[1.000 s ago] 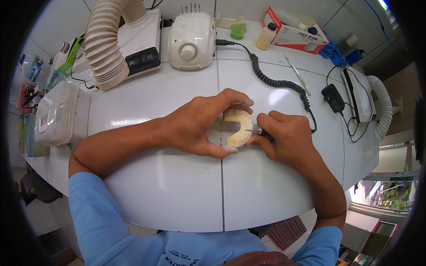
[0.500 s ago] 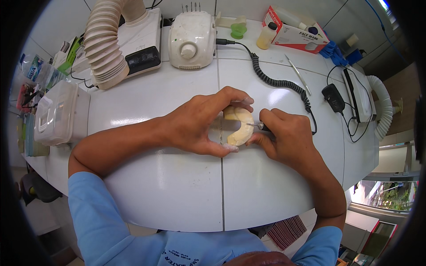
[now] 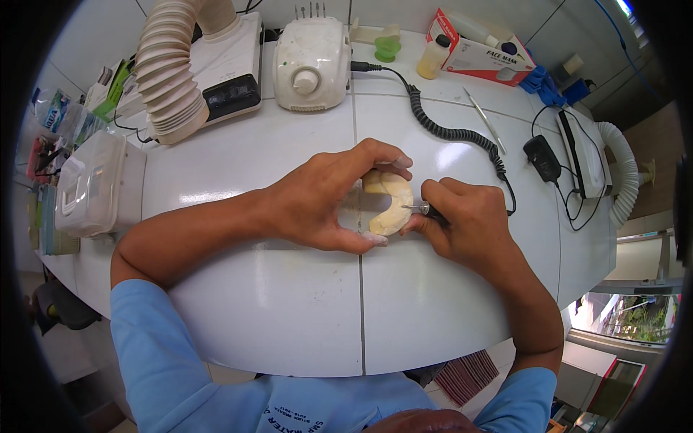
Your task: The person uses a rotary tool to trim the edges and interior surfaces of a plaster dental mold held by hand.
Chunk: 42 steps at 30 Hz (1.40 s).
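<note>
Between the thumb and fingers of my left hand (image 3: 336,195) is a horseshoe-shaped, cream-coloured plaster dental model (image 3: 396,216), its open side toward my palm. White dust coats those fingertips. My right hand (image 3: 465,220) grips a rotary handpiece (image 3: 433,210) like a pen, most of its body hidden by the fingers. The thin metal bur of the handpiece meets the outer right side of the model's curve. My right thumb lies close by the model's lower right edge. A coiled black cord (image 3: 455,134) runs from behind my right hand to a white control box (image 3: 312,65) with a round knob.
A ribbed suction hose (image 3: 170,79) and its white unit stand at the back left, near a lidded plastic container (image 3: 101,184). Back right are a yellowish bottle (image 3: 434,58), a mask box (image 3: 487,61) and a slim metal tool (image 3: 485,120). A power adapter (image 3: 542,159) lies at the right.
Both hands stay nearly in place. The handpiece and its bur have shifted very slightly against the model's right side.
</note>
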Motion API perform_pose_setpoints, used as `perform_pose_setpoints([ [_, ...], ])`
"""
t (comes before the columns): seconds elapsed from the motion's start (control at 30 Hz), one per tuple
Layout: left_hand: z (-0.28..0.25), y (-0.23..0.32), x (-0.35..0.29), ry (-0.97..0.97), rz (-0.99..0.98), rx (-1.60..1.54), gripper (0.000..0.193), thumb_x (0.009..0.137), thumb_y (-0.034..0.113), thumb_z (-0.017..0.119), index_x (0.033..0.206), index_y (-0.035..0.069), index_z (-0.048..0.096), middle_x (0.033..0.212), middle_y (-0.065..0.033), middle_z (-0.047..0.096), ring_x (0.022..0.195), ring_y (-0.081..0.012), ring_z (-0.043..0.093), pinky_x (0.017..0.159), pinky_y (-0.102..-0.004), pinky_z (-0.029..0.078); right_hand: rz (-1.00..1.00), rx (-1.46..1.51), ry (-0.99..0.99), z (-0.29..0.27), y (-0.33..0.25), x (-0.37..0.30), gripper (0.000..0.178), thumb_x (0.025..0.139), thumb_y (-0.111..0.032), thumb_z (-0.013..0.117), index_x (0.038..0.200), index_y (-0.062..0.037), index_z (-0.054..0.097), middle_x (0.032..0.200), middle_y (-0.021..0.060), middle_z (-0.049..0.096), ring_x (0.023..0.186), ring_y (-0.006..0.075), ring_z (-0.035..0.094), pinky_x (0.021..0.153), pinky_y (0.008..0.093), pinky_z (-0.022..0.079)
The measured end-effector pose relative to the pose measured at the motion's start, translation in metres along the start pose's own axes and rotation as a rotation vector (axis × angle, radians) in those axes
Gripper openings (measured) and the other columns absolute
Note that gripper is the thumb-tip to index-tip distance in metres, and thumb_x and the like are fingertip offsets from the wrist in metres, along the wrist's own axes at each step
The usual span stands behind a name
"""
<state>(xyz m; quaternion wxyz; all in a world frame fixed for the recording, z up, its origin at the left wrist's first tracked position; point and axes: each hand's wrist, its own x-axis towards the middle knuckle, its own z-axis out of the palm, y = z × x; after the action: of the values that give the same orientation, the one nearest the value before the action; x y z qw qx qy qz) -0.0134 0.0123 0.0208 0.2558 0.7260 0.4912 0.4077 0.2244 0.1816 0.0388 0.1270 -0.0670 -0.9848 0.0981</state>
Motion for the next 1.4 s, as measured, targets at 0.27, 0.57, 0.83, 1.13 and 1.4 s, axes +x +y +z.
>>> perform_pose_setpoints([
  [0.27, 0.0006, -0.0023, -0.0005, 0.0, 0.012, -0.003, 0.091, 0.082, 0.014, 0.097, 0.155, 0.004, 0.045, 0.15, -0.0214, 0.065, 0.143, -0.0369, 0.068, 0.129, -0.0499, 0.051, 0.008, -0.014, -0.03, -0.0005, 0.0003, 0.0003, 0.048, 0.09, -0.055, 0.089, 0.101, -0.0107, 0.075, 0.076, 0.0044, 0.071, 0.062, 0.0259, 0.071, 0.054, 0.0407, 0.051],
  [0.57, 0.0003, -0.0022, -0.0004, -0.004, 0.012, 0.0, 0.091, 0.082, 0.017, 0.097, 0.155, 0.004, 0.045, 0.15, -0.0212, 0.066, 0.143, -0.0368, 0.068, 0.128, -0.05, 0.053, 0.003, 0.029, 0.031, 0.0002, 0.0003, 0.0012, 0.049, 0.09, -0.054, 0.09, 0.102, -0.0097, 0.074, 0.076, 0.0055, 0.069, 0.061, 0.0265, 0.069, 0.054, 0.0418, 0.051],
  [0.83, 0.0013, -0.0011, 0.0002, 0.001, 0.009, 0.004, 0.091, 0.081, 0.017, 0.099, 0.155, 0.004, 0.046, 0.149, -0.0208, 0.067, 0.141, -0.0365, 0.069, 0.126, -0.0489, 0.054, -0.013, 0.009, -0.001, -0.0012, 0.0003, 0.0015, 0.045, 0.092, -0.052, 0.089, 0.099, -0.0103, 0.073, 0.074, 0.0043, 0.068, 0.06, 0.026, 0.069, 0.053, 0.0421, 0.049],
  [1.13, 0.0033, -0.0042, -0.0008, 0.063, 0.061, 0.085, 0.087, 0.082, 0.022, 0.099, 0.153, 0.003, 0.053, 0.144, -0.019, 0.068, 0.131, -0.0358, 0.074, 0.114, -0.0448, 0.061, -0.04, 0.007, -0.013, 0.0012, 0.001, -0.0003, 0.043, 0.092, -0.049, 0.089, 0.1, -0.0103, 0.071, 0.076, 0.0041, 0.067, 0.059, 0.0274, 0.067, 0.053, 0.0427, 0.048],
  [1.4, 0.0042, -0.0023, -0.0017, 0.164, 0.008, 0.256, 0.087, 0.081, 0.023, 0.101, 0.153, 0.003, 0.057, 0.147, -0.0187, 0.068, 0.135, -0.0348, 0.071, 0.113, -0.0447, 0.059, 0.028, 0.046, 0.123, -0.0006, -0.0012, 0.001, 0.051, 0.095, -0.057, 0.086, 0.099, -0.0102, 0.068, 0.079, 0.0062, 0.068, 0.06, 0.0281, 0.067, 0.052, 0.0407, 0.048],
])
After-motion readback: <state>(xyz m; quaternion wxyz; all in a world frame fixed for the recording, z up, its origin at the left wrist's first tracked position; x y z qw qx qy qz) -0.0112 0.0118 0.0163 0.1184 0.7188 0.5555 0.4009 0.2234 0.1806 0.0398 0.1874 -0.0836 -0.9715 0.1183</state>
